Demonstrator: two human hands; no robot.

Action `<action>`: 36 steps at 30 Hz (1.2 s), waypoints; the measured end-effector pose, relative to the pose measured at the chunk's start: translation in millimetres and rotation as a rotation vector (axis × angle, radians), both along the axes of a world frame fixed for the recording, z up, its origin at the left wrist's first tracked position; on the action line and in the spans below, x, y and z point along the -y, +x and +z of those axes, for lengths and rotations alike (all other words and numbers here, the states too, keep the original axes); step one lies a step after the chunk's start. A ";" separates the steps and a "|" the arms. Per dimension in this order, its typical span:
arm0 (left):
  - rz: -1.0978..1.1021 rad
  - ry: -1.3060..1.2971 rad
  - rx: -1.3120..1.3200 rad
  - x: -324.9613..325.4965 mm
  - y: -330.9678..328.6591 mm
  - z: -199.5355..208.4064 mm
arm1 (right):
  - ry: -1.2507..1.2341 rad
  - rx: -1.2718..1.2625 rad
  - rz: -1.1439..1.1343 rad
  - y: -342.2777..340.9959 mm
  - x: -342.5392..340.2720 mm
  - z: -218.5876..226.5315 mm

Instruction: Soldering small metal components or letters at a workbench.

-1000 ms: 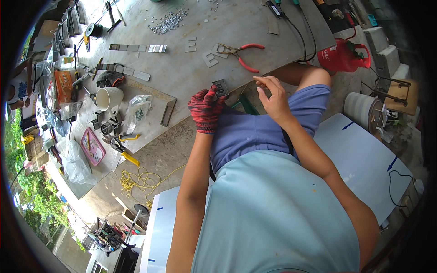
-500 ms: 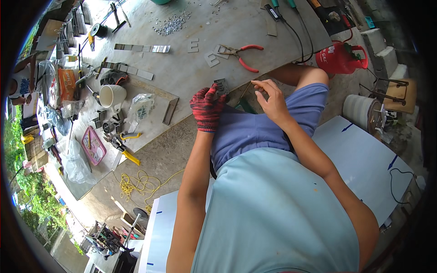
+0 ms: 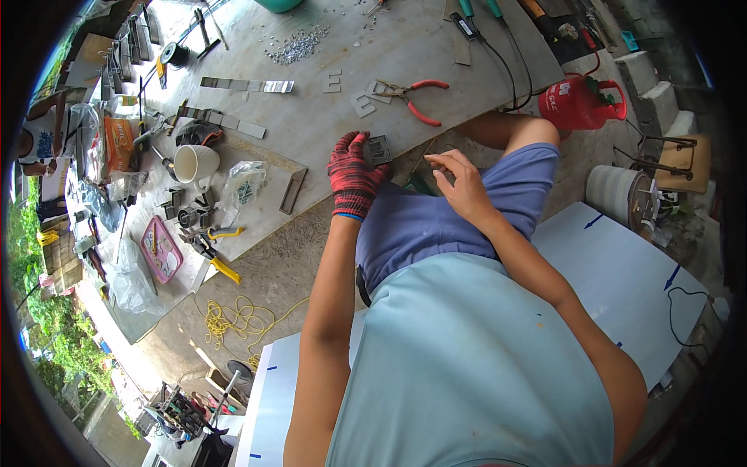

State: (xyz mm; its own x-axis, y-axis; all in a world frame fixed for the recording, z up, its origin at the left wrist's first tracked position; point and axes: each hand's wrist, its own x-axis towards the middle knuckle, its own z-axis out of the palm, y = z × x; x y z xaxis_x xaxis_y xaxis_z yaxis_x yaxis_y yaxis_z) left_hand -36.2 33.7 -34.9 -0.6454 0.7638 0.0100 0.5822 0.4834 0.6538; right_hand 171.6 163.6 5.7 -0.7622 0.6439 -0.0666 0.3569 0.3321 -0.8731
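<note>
My left hand (image 3: 356, 173), in a red and black knit glove, grips a small grey metal piece with slots (image 3: 378, 149) at the table's near edge. Its fingers are bent against the piece's left side. My bare right hand (image 3: 459, 183) hangs just right of it over my lap, thumb and fingers drawn together. Whatever they pinch is too small to make out. A thin rod (image 3: 424, 153) and a green object (image 3: 420, 184) show beside those fingertips, below the table edge. Farther up lie flat E-shaped metal pieces (image 3: 363, 105) and red-handled pliers (image 3: 422, 101).
Small metal bits (image 3: 297, 45) are heaped at the back. Metal strips (image 3: 247, 84), a cream mug (image 3: 196, 163), a pink tray (image 3: 161, 249) and yellow-handled snips (image 3: 218, 261) lie left. Green-handled tools with cables (image 3: 475, 31) and a red gas cylinder (image 3: 576, 103) are right.
My right hand has drawn slightly down and left, its fingers more curled. My left hand keeps hold of the metal piece, its fingers shifted a little to the left.
</note>
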 end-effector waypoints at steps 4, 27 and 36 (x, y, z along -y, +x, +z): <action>0.018 0.028 -0.008 -0.9 1.4 -6.1 | 0.024 -0.011 -0.004 -2.1 0.8 3.2; -0.132 0.390 -0.226 -15.9 36.2 79.8 | -0.148 0.004 -0.081 -44.5 8.2 72.6; -0.058 0.541 0.319 -8.9 48.5 87.4 | -1.035 -0.281 0.086 -28.5 -4.3 73.3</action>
State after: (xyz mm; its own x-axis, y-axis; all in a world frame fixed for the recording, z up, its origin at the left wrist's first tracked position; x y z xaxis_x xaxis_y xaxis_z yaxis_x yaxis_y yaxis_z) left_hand 12.2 42.6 52.5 -0.6382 0.7383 0.2182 0.3331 0.0093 0.9428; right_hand 143.2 167.9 79.0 -0.8752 0.3187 -0.3640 0.1106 -0.6007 -0.7918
